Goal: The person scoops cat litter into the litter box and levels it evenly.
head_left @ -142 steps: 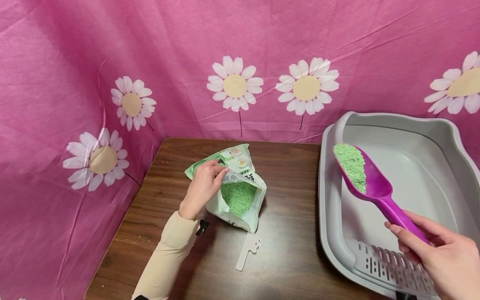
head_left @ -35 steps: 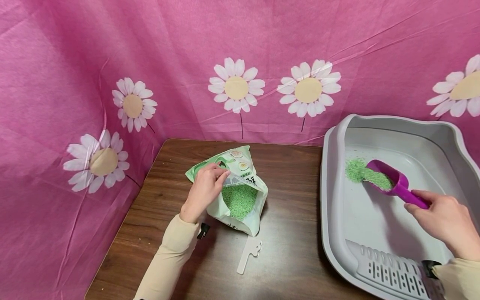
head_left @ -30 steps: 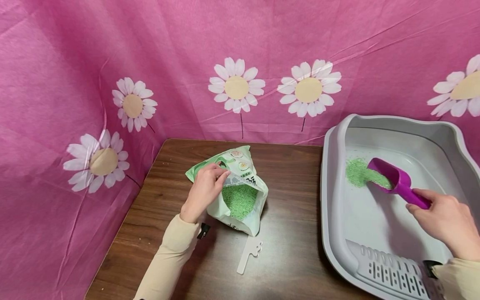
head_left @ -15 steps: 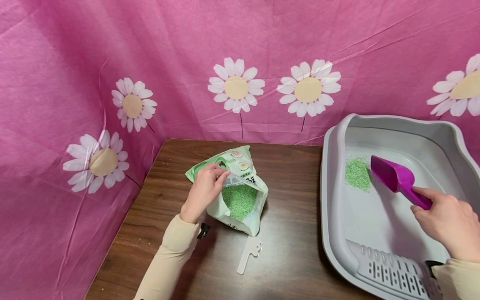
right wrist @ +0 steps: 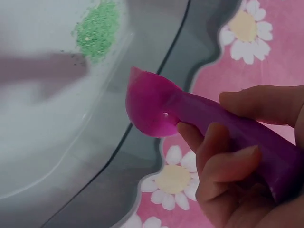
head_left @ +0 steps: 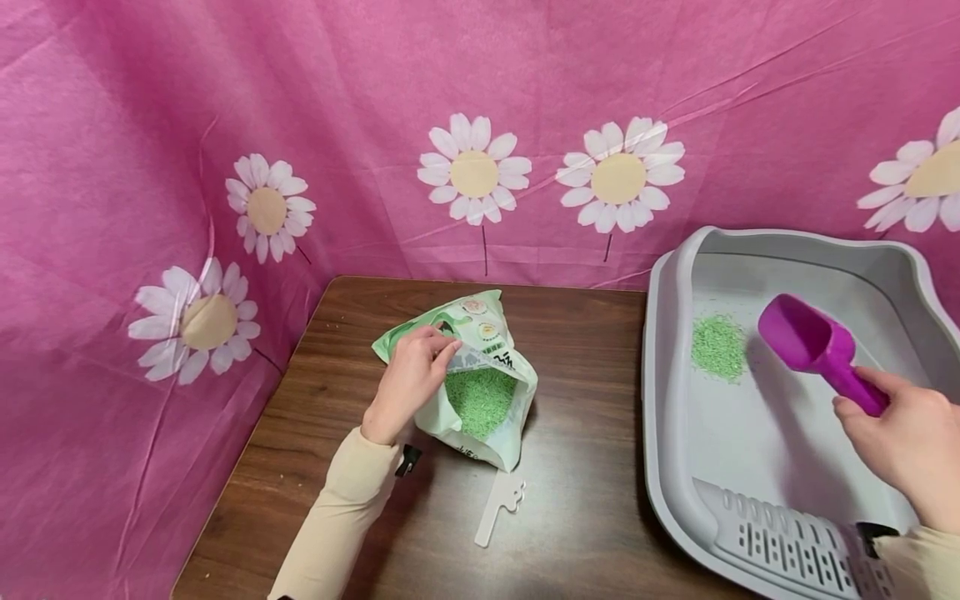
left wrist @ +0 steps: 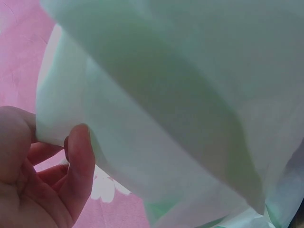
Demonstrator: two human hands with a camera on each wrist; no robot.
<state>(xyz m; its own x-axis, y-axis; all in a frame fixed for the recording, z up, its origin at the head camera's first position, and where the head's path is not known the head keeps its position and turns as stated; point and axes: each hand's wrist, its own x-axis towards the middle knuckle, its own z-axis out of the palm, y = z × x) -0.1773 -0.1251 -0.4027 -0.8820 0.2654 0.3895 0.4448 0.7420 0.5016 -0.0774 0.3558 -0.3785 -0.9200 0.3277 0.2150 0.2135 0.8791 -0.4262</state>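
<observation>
My right hand grips the handle of a purple litter scoop, its bowl bare and raised over the grey litter box. On the box floor, left of the scoop, lies a small heap of green pellet litter. In the right wrist view, fingers curl round the handle of the scoop. My left hand pinches the upper edge of an open litter bag, with green pellets showing in its mouth. The left wrist view has thumb and fingers on the pale bag wall.
A flat white plastic piece with a wavy edge lies on the brown wooden table, just in front of the bag. Behind the table hangs a pink cloth with daisies. The litter box has a slotted front step.
The scoop, full of pellets earlier, was lowered into the box and tipped; its pellets now form the heap. It has since risen and drawn right. The left hand stays on the bag.
</observation>
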